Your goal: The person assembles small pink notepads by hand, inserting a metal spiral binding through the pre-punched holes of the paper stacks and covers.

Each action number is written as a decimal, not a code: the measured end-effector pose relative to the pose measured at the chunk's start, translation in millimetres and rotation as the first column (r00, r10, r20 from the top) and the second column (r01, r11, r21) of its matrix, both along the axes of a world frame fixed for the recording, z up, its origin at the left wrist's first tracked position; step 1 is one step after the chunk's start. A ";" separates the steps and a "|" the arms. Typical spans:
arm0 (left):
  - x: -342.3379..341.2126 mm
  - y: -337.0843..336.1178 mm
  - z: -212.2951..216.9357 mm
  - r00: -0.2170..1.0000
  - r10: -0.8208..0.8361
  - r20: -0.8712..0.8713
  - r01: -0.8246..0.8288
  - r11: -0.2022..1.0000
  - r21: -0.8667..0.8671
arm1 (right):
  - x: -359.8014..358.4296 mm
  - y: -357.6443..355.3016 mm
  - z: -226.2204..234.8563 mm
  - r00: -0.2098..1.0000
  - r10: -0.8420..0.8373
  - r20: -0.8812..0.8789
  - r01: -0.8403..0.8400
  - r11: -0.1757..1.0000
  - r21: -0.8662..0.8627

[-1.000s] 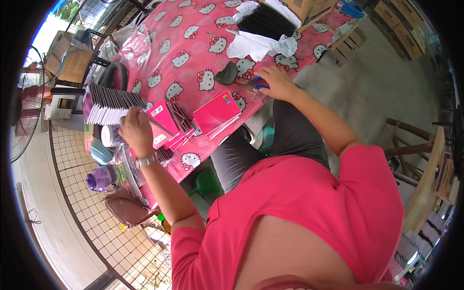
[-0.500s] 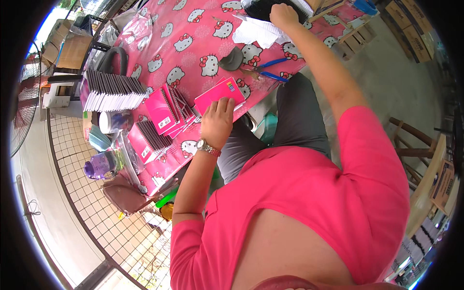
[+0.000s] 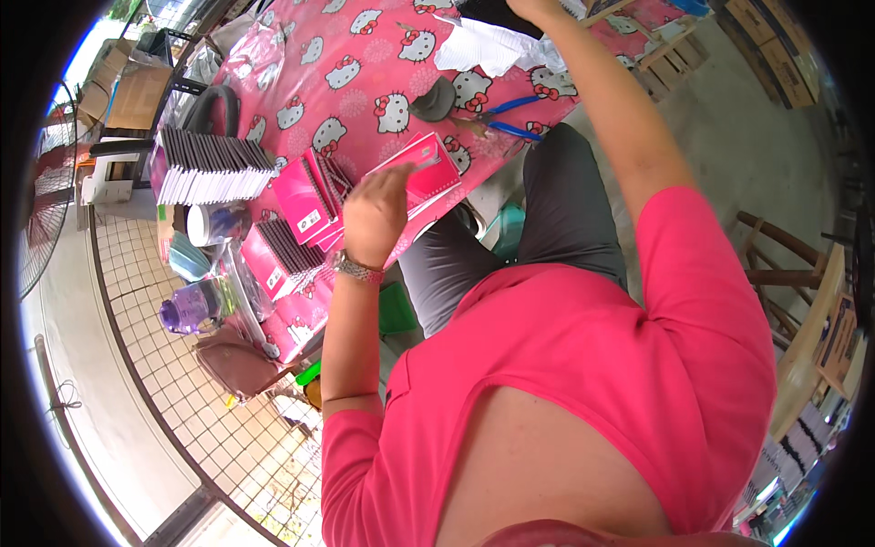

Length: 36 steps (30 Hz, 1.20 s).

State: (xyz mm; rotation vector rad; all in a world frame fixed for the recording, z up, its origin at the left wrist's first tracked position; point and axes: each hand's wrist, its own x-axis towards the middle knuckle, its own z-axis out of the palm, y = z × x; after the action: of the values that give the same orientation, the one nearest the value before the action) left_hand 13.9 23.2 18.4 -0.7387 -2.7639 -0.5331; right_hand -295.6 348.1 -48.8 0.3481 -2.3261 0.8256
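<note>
My left hand (image 3: pixel 375 214), with a watch at its wrist, is over the left side of a small pink notebook (image 3: pixel 433 182) on the table. Its fingers stretch out across the cover, with no clear grip visible. Beside it lies a fanned pile of pink spiral notebooks (image 3: pixel 305 196), and nearer the edge a stack of pink notebooks (image 3: pixel 273 260). My right arm reaches far forward, and my right hand (image 3: pixel 533 7) is cut off by the upper edge, its fingers hidden. It is at a black bundle (image 3: pixel 497 14) beside crumpled white paper (image 3: pixel 478 50).
Blue-handled pliers (image 3: pixel 515 118) and a dark grey round object (image 3: pixel 433 98) lie beyond the notebook. At left stand a tall stack of dark-spined notebooks (image 3: pixel 214 169), a white tub (image 3: pixel 214 223) and a purple bottle (image 3: pixel 187 310). A wooden rack (image 3: pixel 670 64) is at the far right.
My left hand has moved left and drawn back from the middle of the notebook. The visible cover now shows a different print. My right hand has moved farther forward, partly out of view.
</note>
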 end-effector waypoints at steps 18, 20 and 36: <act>-1.2 21.5 -23.7 0.956 0.216 -0.200 -0.216 0.976 0.025 | 237.5 -83.4 34.1 0.596 0.757 0.269 -0.651 0.651 -0.390; -0.4 22.9 -24.7 0.951 0.224 -0.213 -0.222 0.975 0.032 | 240.9 -83.7 35.6 0.594 0.760 0.263 -0.648 0.646 -0.404; 6.6 25.9 -28.2 0.930 0.252 -0.268 -0.269 0.963 -0.028 | 257.4 -93.4 44.7 0.529 0.775 0.347 -0.641 0.632 -0.435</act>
State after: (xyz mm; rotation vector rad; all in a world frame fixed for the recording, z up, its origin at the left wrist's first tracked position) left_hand 20.5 49.1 -9.8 -0.4079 -2.5817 -0.2715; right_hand -38.2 254.7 -4.2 1.1611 -2.4741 1.8047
